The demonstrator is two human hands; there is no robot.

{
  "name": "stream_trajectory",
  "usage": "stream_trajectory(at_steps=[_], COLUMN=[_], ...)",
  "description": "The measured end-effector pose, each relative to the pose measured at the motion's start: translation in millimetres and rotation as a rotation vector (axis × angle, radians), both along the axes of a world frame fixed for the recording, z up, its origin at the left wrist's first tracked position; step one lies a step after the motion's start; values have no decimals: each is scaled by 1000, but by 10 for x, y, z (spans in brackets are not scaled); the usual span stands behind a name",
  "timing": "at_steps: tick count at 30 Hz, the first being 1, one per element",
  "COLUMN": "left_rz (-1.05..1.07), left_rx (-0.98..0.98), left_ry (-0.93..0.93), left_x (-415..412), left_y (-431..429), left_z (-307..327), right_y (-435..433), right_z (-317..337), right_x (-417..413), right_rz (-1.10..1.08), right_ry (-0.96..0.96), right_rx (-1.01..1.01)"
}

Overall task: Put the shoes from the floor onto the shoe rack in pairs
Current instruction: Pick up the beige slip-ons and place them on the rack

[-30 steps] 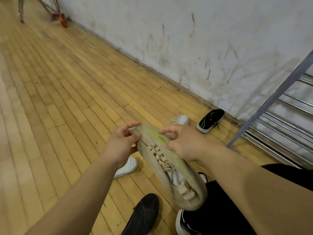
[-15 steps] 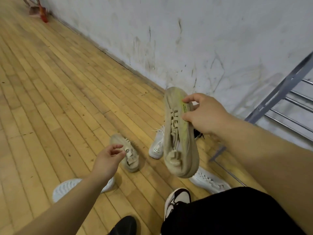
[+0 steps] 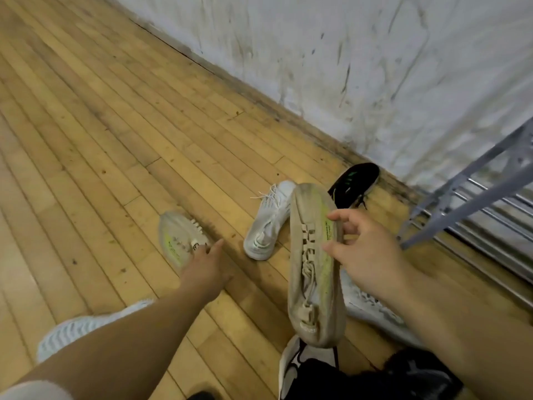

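My right hand (image 3: 366, 249) grips a beige shoe with a yellow-green stripe (image 3: 313, 272), toe up and heel hanging down. Its matching beige shoe (image 3: 180, 241) lies on the wooden floor to the left. My left hand (image 3: 206, 268) reaches toward that shoe, fingertips at its heel tab, fingers not closed around it. The grey metal shoe rack (image 3: 476, 203) stands at the right against the wall.
A white laced sneaker (image 3: 269, 220) lies between the two beige shoes. A black shoe with green marks (image 3: 356, 180) sits by the wall. White shoes lie at lower left (image 3: 78, 327) and behind my right forearm (image 3: 372, 307). My own black-and-white shoe (image 3: 294, 362) is at the bottom.
My left hand let go of the held shoe and reached down to the beige shoe on the floor. My right hand alone kept the held shoe and swung it upright.
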State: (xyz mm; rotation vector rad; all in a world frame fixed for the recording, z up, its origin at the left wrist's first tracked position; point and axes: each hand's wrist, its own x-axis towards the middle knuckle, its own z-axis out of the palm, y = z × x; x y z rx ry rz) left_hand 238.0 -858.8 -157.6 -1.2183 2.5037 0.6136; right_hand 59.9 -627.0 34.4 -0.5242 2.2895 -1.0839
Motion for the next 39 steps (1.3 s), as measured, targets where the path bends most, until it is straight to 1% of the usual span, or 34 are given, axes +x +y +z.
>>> stream_trajectory(at_steps=[2, 6, 8, 10, 12, 14, 15, 18, 22, 27, 32, 36, 39], left_rz=[-13, 60, 139, 215, 307, 291, 228, -54, -365, -675, -952, -1076, -1113], left_rx=[-41, 105, 156, 191, 271, 354, 362, 313, 218, 96, 28, 0, 12], left_ry=[-8, 62, 211, 416, 620, 799, 866, 1047, 1214, 1255, 1278, 1241, 1204], left_x=[-76, -105, -57, -5, 38, 93, 122, 162, 87, -242, -770, -1320, -1775], left_y=[10, 86, 180, 295, 395, 535, 621, 898, 1322, 2008, 2866, 3559, 4016], left_z=[-67, 15, 253, 630, 1129, 1716, 2021, 2847, 3702, 4440, 4831, 4907, 4870], right_y=[28, 58, 69, 88, 118, 179, 233, 514, 1146, 2198, 3336, 4077, 4452], right_z=[-60, 0, 110, 321, 621, 980, 1185, 1826, 2634, 3202, 3227, 2933, 2633], right_x=[-40, -84, -99, -98, -70, -25, 5, 115, 305, 416, 287, 92, -123], right_rz=[-27, -74, -93, -98, -93, -101, -112, -135, -218, -440, -736, -928, -1031], right_ry=[-8, -29, -11, 18, 54, 112, 147, 300, 438, 506, 516, 471, 421], right_rx=[-1, -25, -51, -76, -115, -150, -166, -211, -305, -402, -548, -635, -676])
